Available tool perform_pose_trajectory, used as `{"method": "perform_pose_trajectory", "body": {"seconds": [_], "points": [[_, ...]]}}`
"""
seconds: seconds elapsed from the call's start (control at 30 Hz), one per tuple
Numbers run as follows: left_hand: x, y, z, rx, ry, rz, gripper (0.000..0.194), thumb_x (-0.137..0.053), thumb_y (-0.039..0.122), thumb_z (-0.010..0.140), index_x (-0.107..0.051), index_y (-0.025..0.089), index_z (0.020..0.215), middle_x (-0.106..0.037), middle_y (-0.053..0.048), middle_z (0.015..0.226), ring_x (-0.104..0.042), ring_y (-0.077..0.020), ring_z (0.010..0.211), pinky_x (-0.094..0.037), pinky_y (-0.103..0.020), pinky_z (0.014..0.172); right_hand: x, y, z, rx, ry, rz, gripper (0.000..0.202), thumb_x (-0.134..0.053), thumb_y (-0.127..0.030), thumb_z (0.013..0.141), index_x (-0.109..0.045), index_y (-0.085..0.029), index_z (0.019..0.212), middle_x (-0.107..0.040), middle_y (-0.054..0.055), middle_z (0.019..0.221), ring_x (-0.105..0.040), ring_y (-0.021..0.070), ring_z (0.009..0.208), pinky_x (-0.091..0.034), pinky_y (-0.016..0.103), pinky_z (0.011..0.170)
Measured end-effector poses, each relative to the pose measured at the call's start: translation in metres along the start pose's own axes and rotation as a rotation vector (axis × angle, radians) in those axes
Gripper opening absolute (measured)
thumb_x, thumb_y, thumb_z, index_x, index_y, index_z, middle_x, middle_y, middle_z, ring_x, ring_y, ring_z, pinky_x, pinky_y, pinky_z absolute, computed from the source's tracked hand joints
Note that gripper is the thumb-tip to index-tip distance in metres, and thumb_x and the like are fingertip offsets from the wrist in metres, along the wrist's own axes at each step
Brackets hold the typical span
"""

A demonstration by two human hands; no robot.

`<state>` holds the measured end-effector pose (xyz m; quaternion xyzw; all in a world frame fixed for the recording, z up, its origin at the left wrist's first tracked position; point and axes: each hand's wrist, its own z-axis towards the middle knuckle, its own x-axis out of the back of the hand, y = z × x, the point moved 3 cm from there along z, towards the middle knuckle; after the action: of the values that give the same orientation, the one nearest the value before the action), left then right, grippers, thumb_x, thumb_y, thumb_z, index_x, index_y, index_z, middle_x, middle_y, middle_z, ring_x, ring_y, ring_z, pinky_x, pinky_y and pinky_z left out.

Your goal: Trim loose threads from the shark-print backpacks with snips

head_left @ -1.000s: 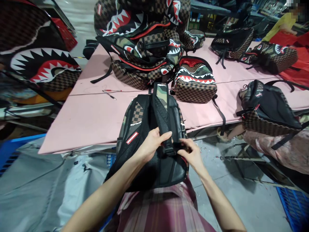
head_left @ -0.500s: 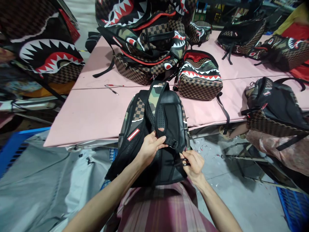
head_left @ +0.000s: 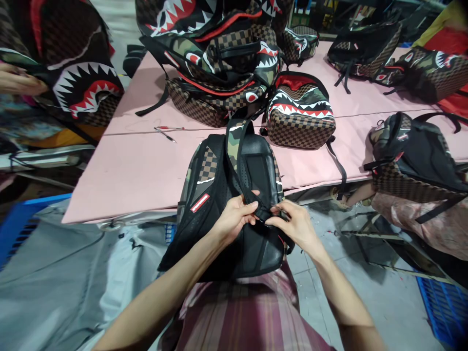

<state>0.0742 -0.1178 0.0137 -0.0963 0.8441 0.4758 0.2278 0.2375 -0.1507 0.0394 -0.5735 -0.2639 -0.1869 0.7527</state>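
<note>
A black backpack (head_left: 212, 214) with camouflage and checkered panels leans against the table edge, its back panel facing me. One shoulder strap (head_left: 234, 146) arches up from its top and runs down to my hands. My left hand (head_left: 237, 214) is closed on the lower part of that strap, thumb on top. Close beside it on the right, my right hand (head_left: 290, 219) pinches the strap's lower end near the buckle. The buckle itself is mostly hidden by my fingers. A red and white label (head_left: 200, 203) sits on the other strap, at the left.
The pink table (head_left: 120, 170) carries a pile of shark-mouth backpacks (head_left: 215, 92), a small checkered bag (head_left: 300, 117) and pens (head_left: 166, 134). At the right, another backpack (head_left: 420, 156) overhangs the edge. A person's hand (head_left: 22, 80) holds a backpack (head_left: 87, 87) at the left. Blue crates (head_left: 442, 297) stand low.
My right hand has moved up and left from the strap's loose webbing to the buckle area, nearer my left hand. At the left, the other person's backpack has shifted and their hand shows more.
</note>
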Motion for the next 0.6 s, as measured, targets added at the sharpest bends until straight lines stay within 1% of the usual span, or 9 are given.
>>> {"method": "perform_pose_trajectory", "body": {"seconds": [0.07,0.1,0.17,0.2,0.27,0.33,0.4,0.53,0.6], "points": [[-0.002,0.002,0.003,0.007,-0.007,0.038,0.055,-0.079,0.024,0.059,-0.056,0.008,0.106,-0.059,0.001,0.059,-0.054,-0.0095,0.044,-0.04,-0.017,0.036,0.003,-0.007,0.016,0.003,-0.211,-0.137,0.018,-0.066,-0.037,0.077,-0.064,-0.02,0.083,-0.064,0.0,0.066,-0.057,0.014,0.058,-0.039,0.024,0.056],[-0.002,0.003,0.004,0.014,-0.012,0.054,0.055,-0.079,0.024,0.059,-0.056,0.008,0.106,-0.059,0.001,0.058,-0.054,-0.0095,0.044,-0.039,-0.017,0.035,0.004,-0.01,0.021,0.014,-0.268,-0.184,0.017,-0.066,-0.035,0.078,-0.065,-0.019,0.083,-0.063,-0.001,0.063,-0.057,0.0137,0.057,-0.037,0.024,0.055],[-0.002,0.005,0.008,0.029,-0.028,0.068,0.054,-0.078,0.023,0.06,-0.057,0.007,0.107,-0.059,0.001,0.056,-0.054,-0.0097,0.043,-0.037,-0.017,0.035,0.006,-0.01,0.029,0.023,-0.311,-0.188,0.011,-0.063,-0.028,0.08,-0.066,-0.018,0.082,-0.062,-0.001,0.061,-0.056,0.0132,0.056,-0.036,0.023,0.056],[-0.001,0.005,0.01,0.036,-0.035,0.065,0.054,-0.078,0.022,0.06,-0.057,0.006,0.107,-0.059,0.0,0.055,-0.053,-0.0098,0.042,-0.037,-0.017,0.034,0.006,-0.007,0.031,0.01,-0.327,-0.145,0.01,-0.06,-0.025,0.081,-0.066,-0.017,0.08,-0.062,-0.001,0.06,-0.055,0.0125,0.056,-0.035,0.023,0.055],[0.0,0.005,0.013,0.048,-0.05,0.052,0.054,-0.078,0.02,0.059,-0.058,0.004,0.107,-0.059,-0.001,0.055,-0.053,-0.0099,0.042,-0.037,-0.017,0.034,0.006,0.0,0.031,-0.047,-0.366,-0.007,0.016,-0.055,-0.025,0.084,-0.067,-0.017,0.077,-0.06,-0.002,0.06,-0.053,0.0108,0.052,-0.035,0.021,0.051],[0.002,0.003,0.015,0.054,-0.065,0.037,0.054,-0.078,0.02,0.058,-0.058,0.004,0.107,-0.06,-0.002,0.057,-0.053,-0.0097,0.043,-0.038,-0.017,0.034,0.006,0.006,0.03,-0.095,-0.388,0.111,0.022,-0.052,-0.03,0.086,-0.067,-0.016,0.078,-0.061,-0.003,0.062,-0.051,0.0102,0.051,-0.035,0.021,0.049],[0.002,0.003,0.016,0.056,-0.075,0.032,0.054,-0.078,0.021,0.059,-0.059,0.005,0.106,-0.06,-0.001,0.057,-0.053,-0.0093,0.042,-0.039,-0.017,0.034,0.006,0.006,0.029,-0.102,-0.367,0.131,0.023,-0.055,-0.034,0.084,-0.068,-0.016,0.081,-0.063,-0.002,0.065,-0.052,0.0108,0.053,-0.036,0.021,0.05],[0.002,0.002,0.016,0.07,-0.075,0.051,0.057,-0.078,0.022,0.06,-0.057,0.005,0.11,-0.059,0.0,0.056,-0.052,-0.0087,0.041,-0.039,-0.016,0.035,0.008,-0.004,0.029,-0.035,-0.294,-0.076,0.02,-0.065,-0.034,0.077,-0.07,-0.015,0.083,-0.066,0.001,0.068,-0.055,0.0121,0.058,-0.036,0.022,0.056],[0.002,0.002,0.016,0.076,-0.077,0.06,0.059,-0.077,0.022,0.061,-0.054,0.005,0.113,-0.06,-0.001,0.057,-0.051,-0.0082,0.041,-0.039,-0.016,0.034,0.008,-0.006,0.03,-0.036,-0.311,-0.125,0.017,-0.064,-0.03,0.076,-0.07,-0.015,0.08,-0.064,0.001,0.063,-0.053,0.0113,0.056,-0.034,0.021,0.055]]}}
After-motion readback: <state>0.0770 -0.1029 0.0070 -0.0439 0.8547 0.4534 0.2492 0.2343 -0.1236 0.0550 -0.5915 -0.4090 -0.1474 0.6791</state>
